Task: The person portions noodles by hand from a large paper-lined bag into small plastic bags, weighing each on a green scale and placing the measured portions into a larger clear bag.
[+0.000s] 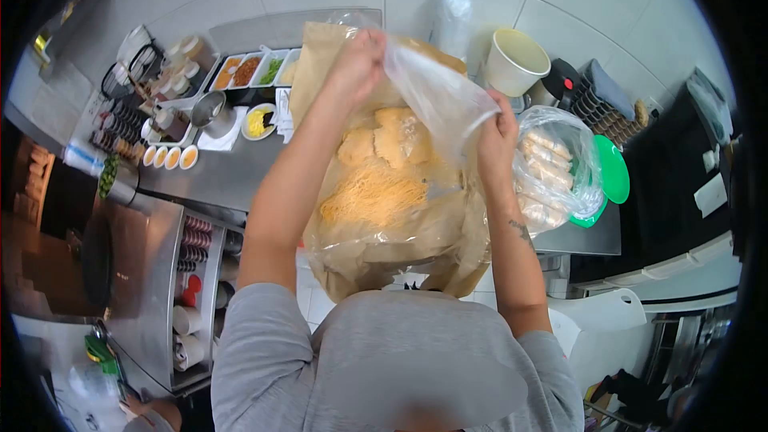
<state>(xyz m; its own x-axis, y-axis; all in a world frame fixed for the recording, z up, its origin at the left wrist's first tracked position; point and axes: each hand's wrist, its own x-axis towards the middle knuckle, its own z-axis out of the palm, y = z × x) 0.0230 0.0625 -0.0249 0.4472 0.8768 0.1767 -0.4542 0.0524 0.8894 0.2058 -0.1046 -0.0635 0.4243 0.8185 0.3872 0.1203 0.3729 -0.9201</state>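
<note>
Both my hands are raised over a large brown paper sack [314, 52] with a clear plastic liner. Between them a thin clear plastic bag [436, 92] is stretched out. My left hand [362, 64] pinches its upper left end, and my right hand [498, 134] grips the lower right edge. Below the bag, on the liner, lie loose thin yellow noodles [372, 196] and pressed yellow noodle blocks [396, 140]. The near part of the sack hangs over the counter edge by my body.
To the right sits a plastic bag of pale wrapped portions [544, 156], with a green lid [612, 170] beside it. Behind are a white bucket [516, 64] and a kettle [556, 84]. At left stand topping trays [248, 72], a metal pitcher [213, 112] and small cups [172, 158].
</note>
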